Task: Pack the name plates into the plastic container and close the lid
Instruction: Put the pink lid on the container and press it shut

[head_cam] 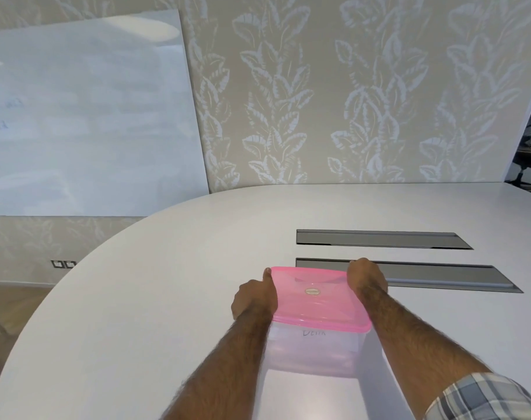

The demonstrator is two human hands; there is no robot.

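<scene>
A clear plastic container [312, 353] stands on the white table in front of me, with a translucent pink lid [315, 298] lying on top of it. Faint handwriting shows on its near wall. My left hand [253, 295] grips the lid's left edge, thumb along the far left corner. My right hand [367, 278] grips the lid's far right corner, fingers curled over the rim. No name plates can be made out; the container's inside is only dimly visible through the wall.
The rounded white table [167, 298] stretches far and right. Two grey recessed cable trays [379, 239] [440, 277] lie just beyond the container. A whiteboard [85, 116] leans on the patterned wall at left. An office chair [528, 147] stands far right.
</scene>
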